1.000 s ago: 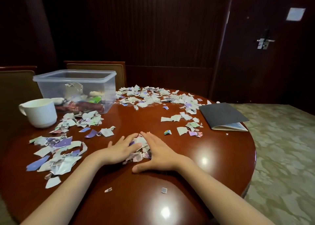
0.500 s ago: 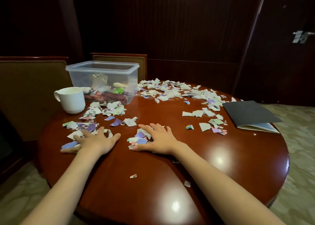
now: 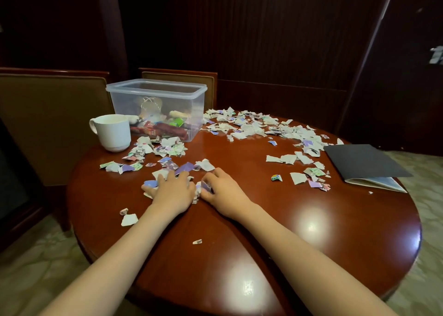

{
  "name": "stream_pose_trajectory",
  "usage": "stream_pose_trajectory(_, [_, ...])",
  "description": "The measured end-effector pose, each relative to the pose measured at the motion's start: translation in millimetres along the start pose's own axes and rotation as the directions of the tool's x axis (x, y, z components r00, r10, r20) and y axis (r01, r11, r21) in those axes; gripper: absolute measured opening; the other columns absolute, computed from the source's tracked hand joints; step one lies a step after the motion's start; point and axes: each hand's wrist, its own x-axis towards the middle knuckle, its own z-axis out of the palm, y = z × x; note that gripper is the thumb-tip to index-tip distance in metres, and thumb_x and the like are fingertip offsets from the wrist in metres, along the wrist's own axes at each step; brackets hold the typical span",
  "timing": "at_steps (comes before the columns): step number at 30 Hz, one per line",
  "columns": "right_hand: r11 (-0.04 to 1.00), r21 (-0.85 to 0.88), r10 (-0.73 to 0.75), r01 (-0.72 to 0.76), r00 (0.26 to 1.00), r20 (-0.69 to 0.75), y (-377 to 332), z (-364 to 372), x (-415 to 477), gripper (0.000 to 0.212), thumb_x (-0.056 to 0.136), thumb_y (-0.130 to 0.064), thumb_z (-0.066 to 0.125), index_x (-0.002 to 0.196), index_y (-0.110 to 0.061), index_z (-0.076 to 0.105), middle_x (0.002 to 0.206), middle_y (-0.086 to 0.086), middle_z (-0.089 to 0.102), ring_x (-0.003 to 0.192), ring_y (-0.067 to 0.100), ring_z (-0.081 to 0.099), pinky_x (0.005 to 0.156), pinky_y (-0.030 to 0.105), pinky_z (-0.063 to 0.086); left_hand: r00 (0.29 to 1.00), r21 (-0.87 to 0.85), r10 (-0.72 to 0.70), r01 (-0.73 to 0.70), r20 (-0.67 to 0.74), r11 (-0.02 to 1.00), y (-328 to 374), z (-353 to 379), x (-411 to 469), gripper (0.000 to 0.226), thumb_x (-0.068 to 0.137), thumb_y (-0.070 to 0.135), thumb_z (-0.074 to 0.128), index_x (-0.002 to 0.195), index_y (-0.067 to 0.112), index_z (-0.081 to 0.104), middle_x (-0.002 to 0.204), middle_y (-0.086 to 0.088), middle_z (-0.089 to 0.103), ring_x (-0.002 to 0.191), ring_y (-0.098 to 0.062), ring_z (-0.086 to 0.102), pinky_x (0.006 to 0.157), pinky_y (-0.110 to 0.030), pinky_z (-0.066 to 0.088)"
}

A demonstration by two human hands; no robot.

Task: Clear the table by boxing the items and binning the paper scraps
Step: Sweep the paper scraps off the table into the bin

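Two hands, left hand (image 3: 171,191) and right hand (image 3: 221,191), cup loosely around paper scraps (image 3: 200,191) (light, slippery); squeeze the pile from both sides.

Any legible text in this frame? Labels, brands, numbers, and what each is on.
No text reads clearly.
Paper scraps: printed colour, too small and blurred to read.
Red packets in the clear plastic box: print shows, illegible.
White mug: no marking seen.
Black notebook: cover plain.
Scraps under the left hand and right hand: illegible.
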Motion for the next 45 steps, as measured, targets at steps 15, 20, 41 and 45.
stream_pose_trajectory(15, [0.861, 0.477, 0.338, -0.175, 0.898, -0.282, 24, -21, -2, 0.03, 0.09, -0.015, 0.045, 0.062, -0.01, 0.038, 0.057, 0.003, 0.035, 0.054, 0.012, 0.026, 0.051, 0.028, 0.019, 0.931, 0.086, 0.271, -0.257, -0.246, 0.963, 29, 10, -16, 0.036, 0.1, 0.029, 0.028, 0.122, 0.015, 0.052, 0.113, -0.008, 0.055, 0.104, -0.024, 0.053, 0.078, -0.031, 0.043])
stream_pose_trajectory(20, [0.761, 0.619, 0.449, -0.195, 0.847, -0.284, 32, -32, -5, 0.035, 0.089, -0.012, 0.046, 0.056, -0.011, 0.036, 0.053, 0.0, 0.034, 0.051, 0.01, 0.026, 0.05, 0.025, 0.02, 0.924, 0.146, 0.325, -0.3, -0.2, 0.943, 39, 4, -16, 0.037, 0.099, 0.033, 0.034, 0.115, 0.012, 0.059, 0.112, -0.013, 0.063, 0.104, -0.031, 0.059, 0.079, -0.033, 0.046])
stream_pose_trajectory(41, [-0.132, 0.976, 0.748, -0.173, 0.628, 0.213, 71, -71, -30, 0.021, 0.09, -0.026, 0.051, 0.104, -0.011, 0.051, 0.084, 0.007, 0.05, 0.058, 0.013, 0.044, 0.031, 0.011, 0.032, 0.927, -0.939, 0.196, 0.338, 0.321, -0.064, 99, -25, -2, 0.027, 0.095, 0.024, 0.045, 0.07, 0.014, 0.041, 0.038, 0.005, 0.028, 0.025, -0.004, 0.022, 0.031, -0.008, 0.016])
stream_pose_trajectory(45, [-0.265, 0.963, 0.71, -0.043, 0.667, 0.225, 85, -84, -49, 0.019, 0.094, -0.023, 0.046, 0.077, -0.014, 0.045, 0.064, 0.003, 0.045, 0.027, 0.005, 0.041, 0.026, 0.012, 0.027, 0.873, -0.871, 0.335, 0.439, 0.355, -0.22, 125, -25, -9, 0.034, 0.097, 0.019, 0.037, 0.064, 0.012, 0.039, 0.035, 0.005, 0.027, 0.023, -0.004, 0.022, 0.031, -0.008, 0.016])
